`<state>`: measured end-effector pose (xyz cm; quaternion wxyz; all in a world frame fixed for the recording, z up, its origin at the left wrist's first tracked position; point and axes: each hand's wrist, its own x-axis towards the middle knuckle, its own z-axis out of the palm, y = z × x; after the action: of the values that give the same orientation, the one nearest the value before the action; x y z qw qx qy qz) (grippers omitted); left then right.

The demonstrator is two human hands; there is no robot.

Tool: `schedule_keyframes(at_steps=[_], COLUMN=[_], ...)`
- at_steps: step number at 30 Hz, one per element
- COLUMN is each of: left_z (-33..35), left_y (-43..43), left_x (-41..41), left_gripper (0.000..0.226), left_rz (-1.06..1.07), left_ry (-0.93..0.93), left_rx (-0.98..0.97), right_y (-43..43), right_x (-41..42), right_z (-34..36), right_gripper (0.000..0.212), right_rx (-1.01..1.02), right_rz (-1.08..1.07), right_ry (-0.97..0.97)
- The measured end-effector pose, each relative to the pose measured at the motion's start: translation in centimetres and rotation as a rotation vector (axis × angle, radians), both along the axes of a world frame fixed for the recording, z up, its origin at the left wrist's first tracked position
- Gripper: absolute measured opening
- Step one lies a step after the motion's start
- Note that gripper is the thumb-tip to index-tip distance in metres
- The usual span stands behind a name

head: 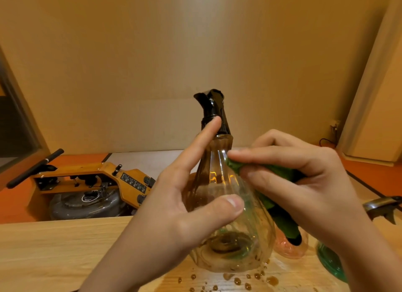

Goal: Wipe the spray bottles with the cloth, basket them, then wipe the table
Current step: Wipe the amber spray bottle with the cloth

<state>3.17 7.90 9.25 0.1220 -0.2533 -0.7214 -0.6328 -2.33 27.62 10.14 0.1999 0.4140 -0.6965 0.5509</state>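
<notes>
The left hand [174, 206] is gripping the clear spray bottle [217, 174], lifting it just above the wooden table [54, 248]. Its thumb is lying across the front of the glass, its other fingers are wrapping behind, and its forefinger is stretching up to touch the collar under the black sprayer head [214, 105]. The right hand [304, 182] is coming in from the right, palm turned inward, its fingers and thumb pinching a bunched green cloth [280, 172] and pressing it against the bottle's shoulder. Water drops [272, 280] are lying on the table below the bottle. A pink bottle [287, 248] and a green bottle [328, 263] are standing behind the right wrist.
</notes>
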Motion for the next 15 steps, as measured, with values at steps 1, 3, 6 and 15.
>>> schedule_keyframes(at_steps=[1,3,6,15], left_z=[-0.11,-0.25,-0.09,0.10], left_y=[-0.09,-0.30,-0.58,-0.12], left_x=[-0.05,-0.18,-0.11,-0.01], left_gripper=[0.081,0.082,0.083,0.087], left_rz=[-0.009,-0.024,-0.044,0.000], left_ry=[-0.008,-0.033,-0.054,-0.056], left_rx=[0.019,0.056,0.074,0.000], right_y=[0.02,0.01,-0.01,-0.22], right_x=[0.00,0.02,-0.03,0.22], right_z=[0.04,0.07,0.02,0.16], right_gripper=[0.027,0.026,0.021,0.017], right_rx=[-0.007,-0.020,-0.044,-0.079], right_rz=[-0.014,-0.054,-0.078,-0.122], right_ry=[-0.009,-0.027,-0.065,-0.009])
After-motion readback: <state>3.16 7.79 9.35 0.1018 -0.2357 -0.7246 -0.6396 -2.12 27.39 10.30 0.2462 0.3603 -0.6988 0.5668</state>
